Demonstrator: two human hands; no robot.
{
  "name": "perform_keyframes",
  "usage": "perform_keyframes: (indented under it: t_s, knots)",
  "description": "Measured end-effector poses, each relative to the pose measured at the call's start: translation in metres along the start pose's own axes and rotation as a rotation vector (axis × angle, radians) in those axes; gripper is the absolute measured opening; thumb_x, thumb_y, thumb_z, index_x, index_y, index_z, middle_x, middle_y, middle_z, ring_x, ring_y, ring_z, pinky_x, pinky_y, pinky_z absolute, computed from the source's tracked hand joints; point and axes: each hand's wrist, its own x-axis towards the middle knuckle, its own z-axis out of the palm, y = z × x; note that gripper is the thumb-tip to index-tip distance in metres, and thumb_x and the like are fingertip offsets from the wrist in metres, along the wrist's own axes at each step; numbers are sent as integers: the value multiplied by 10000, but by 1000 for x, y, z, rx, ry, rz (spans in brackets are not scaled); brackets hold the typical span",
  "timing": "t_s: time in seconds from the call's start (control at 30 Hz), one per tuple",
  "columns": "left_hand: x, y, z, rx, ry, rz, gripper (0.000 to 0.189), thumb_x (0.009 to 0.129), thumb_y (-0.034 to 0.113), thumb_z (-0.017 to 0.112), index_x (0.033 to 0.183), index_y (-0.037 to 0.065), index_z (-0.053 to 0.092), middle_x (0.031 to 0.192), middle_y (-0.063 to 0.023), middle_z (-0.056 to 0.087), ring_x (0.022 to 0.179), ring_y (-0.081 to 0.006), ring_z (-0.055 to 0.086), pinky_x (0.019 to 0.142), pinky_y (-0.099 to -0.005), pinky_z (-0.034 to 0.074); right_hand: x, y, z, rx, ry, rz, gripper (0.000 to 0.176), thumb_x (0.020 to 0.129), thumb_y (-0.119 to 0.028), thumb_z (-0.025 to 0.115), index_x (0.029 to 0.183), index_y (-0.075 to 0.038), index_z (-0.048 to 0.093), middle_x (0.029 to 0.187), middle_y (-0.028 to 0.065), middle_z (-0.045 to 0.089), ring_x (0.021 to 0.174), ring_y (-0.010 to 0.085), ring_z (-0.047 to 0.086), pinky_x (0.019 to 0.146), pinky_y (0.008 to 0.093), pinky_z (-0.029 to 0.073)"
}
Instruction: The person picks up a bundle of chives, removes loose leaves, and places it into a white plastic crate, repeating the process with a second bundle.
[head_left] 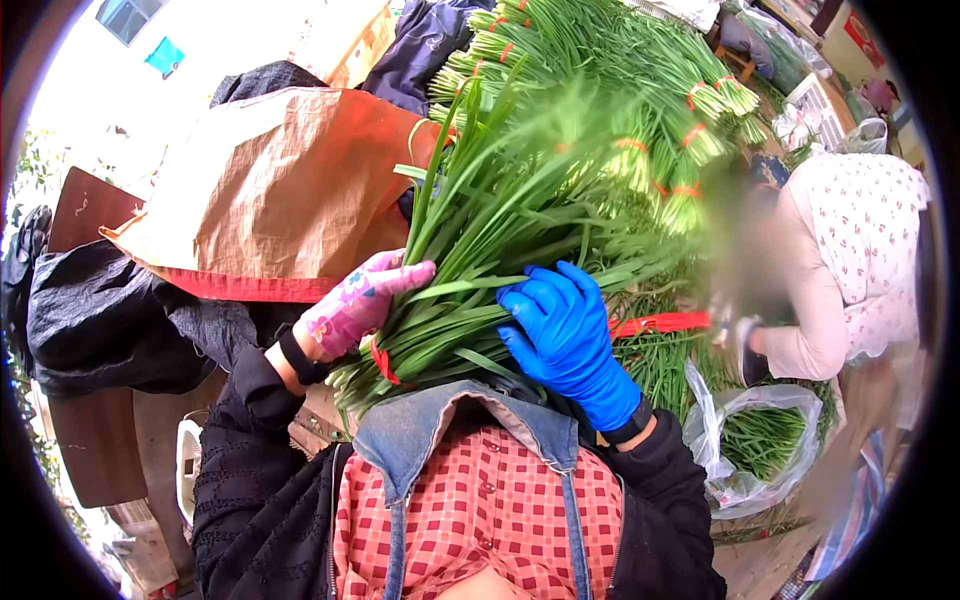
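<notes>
A large bunch of long green leaves lies across in front of my chest, its pale cut ends at the lower left with a red band near them. My left hand, in a pink patterned glove, is wrapped round the bunch's left side just above the band. At the right of the bunch, my right hand, in a blue glove, has its fingers curled against the leaves, and one long leaf runs over to its fingertips. What lies beneath those fingers is hidden.
Many banded green bundles are heaped ahead. An orange woven sack lies at the left, above dark cloth. On the right, a clear plastic bag holds greens, near a person in a patterned top. Red ribbons lie between.
</notes>
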Motion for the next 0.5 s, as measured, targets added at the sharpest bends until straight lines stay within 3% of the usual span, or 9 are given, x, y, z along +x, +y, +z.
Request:
perform_keyframes:
  t_s: [0.17,0.3,0.37,0.4,0.43,0.5]
  knots:
    - [2,-3,-2,-49,-5,25,398,950,301,594,1223,11,566,1120,-76,655,987,-156,635,898,-317,490,-7,6,-2,130,33,36,409,750,-243,706,1126,-112,613,1091,81,585,1114,274,537,1010,450,375]
    - [1,-8,3,-22,14,66,392,967,253,575,1275,12,541,1171,-47,632,1029,-104,597,919,-269,465,1,12,-28,641,162,134,362,759,-140,707,1108,-73,635,1099,98,656,1072,304,591,953,397,446]
    - [-3,-7,10,-4,20,93,391,960,237,586,1274,8,539,1159,-41,631,1022,-97,589,910,-262,464,12,12,-53,657,223,159,331,786,-95,685,1112,-60,636,1101,105,658,1000,255,620,889,349,480]
    - [-3,-8,12,38,34,126,395,960,241,586,1274,6,538,1150,-42,633,1020,-94,586,908,-261,463,19,10,-60,784,259,207,289,818,-63,663,1106,-51,637,1104,102,663,874,185,639,770,284,508]
    - [-2,-8,14,82,46,160,400,959,246,586,1274,4,537,1141,-44,635,1019,-91,583,907,-260,463,28,12,-69,645,262,202,287,837,-71,667,1122,-53,645,1026,61,670,752,107,604,654,237,492]
    - [-1,-11,16,67,30,172,382,951,240,593,1242,-5,562,1118,-44,642,990,-83,573,887,-261,459,45,12,-74,730,256,383,315,844,-78,675,1157,-58,652,904,17,655,664,63,556,588,218,458]
